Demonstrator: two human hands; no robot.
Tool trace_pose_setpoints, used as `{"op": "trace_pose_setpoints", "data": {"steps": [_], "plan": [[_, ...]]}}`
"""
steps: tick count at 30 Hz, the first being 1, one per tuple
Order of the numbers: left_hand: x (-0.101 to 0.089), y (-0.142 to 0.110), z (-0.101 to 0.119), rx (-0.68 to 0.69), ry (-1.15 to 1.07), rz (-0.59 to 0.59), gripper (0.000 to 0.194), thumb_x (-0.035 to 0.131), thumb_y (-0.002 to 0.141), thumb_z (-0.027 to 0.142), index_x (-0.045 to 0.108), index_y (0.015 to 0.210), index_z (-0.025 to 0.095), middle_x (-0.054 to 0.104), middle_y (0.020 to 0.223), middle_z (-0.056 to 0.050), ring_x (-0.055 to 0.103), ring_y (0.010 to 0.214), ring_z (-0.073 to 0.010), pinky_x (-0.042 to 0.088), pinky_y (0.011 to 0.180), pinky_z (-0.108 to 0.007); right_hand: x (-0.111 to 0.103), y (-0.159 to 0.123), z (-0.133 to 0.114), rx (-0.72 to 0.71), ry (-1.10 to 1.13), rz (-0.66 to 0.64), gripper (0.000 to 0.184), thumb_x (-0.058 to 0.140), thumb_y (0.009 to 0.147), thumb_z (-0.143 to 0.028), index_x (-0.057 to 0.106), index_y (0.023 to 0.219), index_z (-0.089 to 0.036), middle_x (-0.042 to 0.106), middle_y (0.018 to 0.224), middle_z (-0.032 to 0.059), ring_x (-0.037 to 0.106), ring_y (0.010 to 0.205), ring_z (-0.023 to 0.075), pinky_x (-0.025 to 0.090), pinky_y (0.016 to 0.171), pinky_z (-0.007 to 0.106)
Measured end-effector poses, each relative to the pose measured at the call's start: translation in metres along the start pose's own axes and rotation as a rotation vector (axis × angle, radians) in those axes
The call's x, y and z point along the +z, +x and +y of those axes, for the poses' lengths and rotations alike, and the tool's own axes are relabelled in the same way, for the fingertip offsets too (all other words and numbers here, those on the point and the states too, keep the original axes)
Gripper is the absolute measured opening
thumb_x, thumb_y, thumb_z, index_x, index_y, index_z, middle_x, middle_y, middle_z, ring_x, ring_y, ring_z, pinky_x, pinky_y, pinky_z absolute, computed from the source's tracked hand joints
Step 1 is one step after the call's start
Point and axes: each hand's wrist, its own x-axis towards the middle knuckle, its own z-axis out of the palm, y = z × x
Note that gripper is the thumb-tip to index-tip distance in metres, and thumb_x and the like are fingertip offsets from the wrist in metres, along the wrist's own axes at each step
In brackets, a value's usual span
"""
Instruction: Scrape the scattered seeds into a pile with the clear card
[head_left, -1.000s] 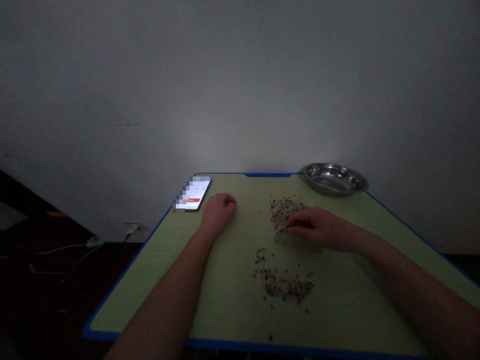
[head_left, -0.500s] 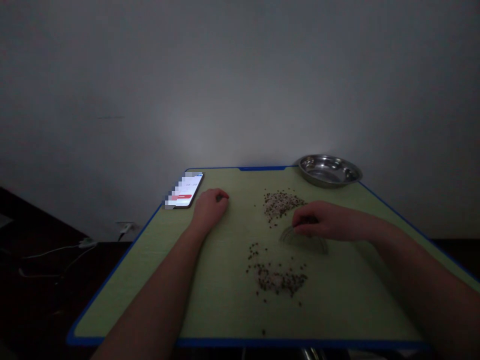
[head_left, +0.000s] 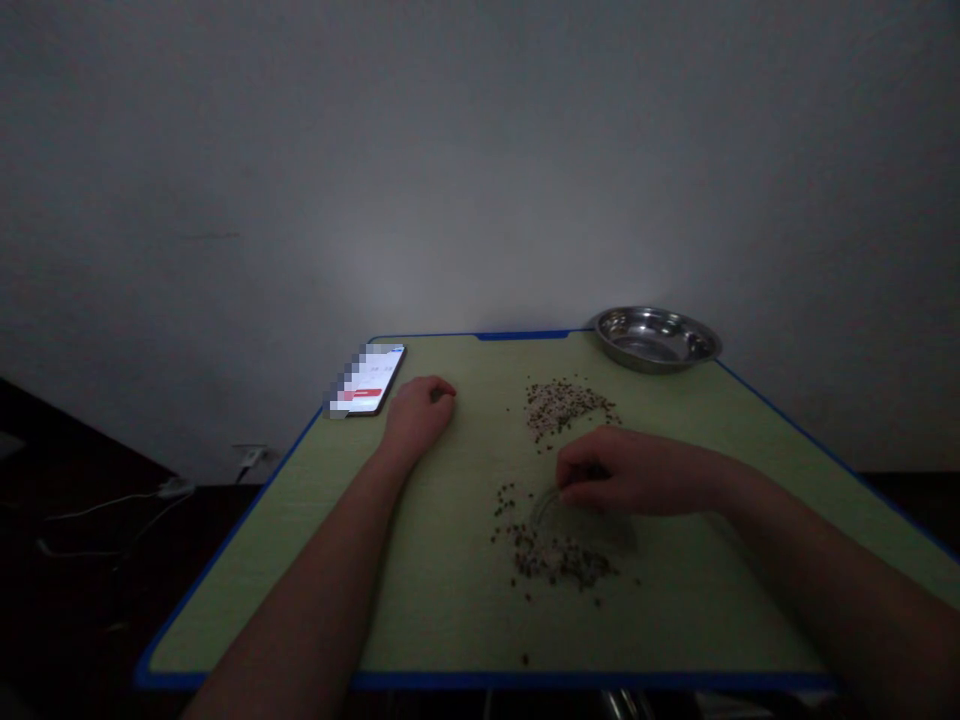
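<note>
My right hand (head_left: pixel 615 470) pinches the upper edge of a clear, curved plastic piece that looks like a protractor (head_left: pixel 581 520). It is held at the far side of the nearer pile of dark beans and pale grains (head_left: pixel 559 562). Beyond the hand lies a second pile of pale grains mixed with dark beans (head_left: pixel 562 405). My left hand (head_left: pixel 420 412) rests on the table with its fingers curled into a loose fist, and nothing shows in it. Just left of it lies a phone (head_left: pixel 379 380) with a lit screen.
A shallow steel basin (head_left: pixel 660 345) stands at the far right corner of the pale green table (head_left: pixel 442 600), which has a blue rim. Behind it rises a grey wall. White cables (head_left: pixel 105 510) and a plug (head_left: pixel 251 457) are at the left, below table height.
My right hand has moved nearer and to the left with the protractor, from beside the far pile to the near pile. My left hand stays put.
</note>
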Motion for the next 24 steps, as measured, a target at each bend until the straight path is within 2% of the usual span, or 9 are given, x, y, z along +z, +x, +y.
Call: {"op": "trace_pose_setpoints", "data": {"steps": [6, 14, 24], "plan": [[-0.001, -0.001, 0.003, -0.006, 0.007, 0.001, 0.026, 0.048, 0.077, 0.021, 0.07, 0.089, 0.016, 0.069, 0.098, -0.009, 0.06, 0.095, -0.0231, 0.045, 0.09, -0.037, -0.003, -0.009, -0.01, -0.017, 0.083, -0.011, 0.015, 0.058, 0.086, -0.028, 0.064, 0.078, -0.016, 0.06, 0.066, -0.002, 0.053, 0.058, 0.0101, 0.038, 0.052, 0.021], [0.001, 0.0, 0.003, -0.014, 0.013, -0.001, 0.026, 0.049, 0.077, 0.021, 0.071, 0.089, 0.017, 0.07, 0.097, -0.008, 0.06, 0.095, -0.0218, 0.046, 0.089, -0.036, 0.027, -0.013, -0.05, -0.156, -0.018, -0.013, 0.012, 0.062, 0.085, -0.029, 0.07, 0.087, -0.02, 0.067, 0.074, -0.0008, 0.056, 0.065, 0.0102, 0.037, 0.058, 0.021], [0.001, 0.0, 0.003, -0.012, -0.006, 0.003, 0.026, 0.05, 0.076, 0.021, 0.071, 0.09, 0.016, 0.069, 0.097, -0.01, 0.06, 0.094, -0.0225, 0.046, 0.088, -0.037, 0.031, -0.01, -0.053, -0.144, -0.065, -0.065, 0.012, 0.064, 0.083, -0.027, 0.072, 0.084, -0.019, 0.069, 0.075, 0.0007, 0.059, 0.067, 0.0118, 0.037, 0.059, 0.021]]}}
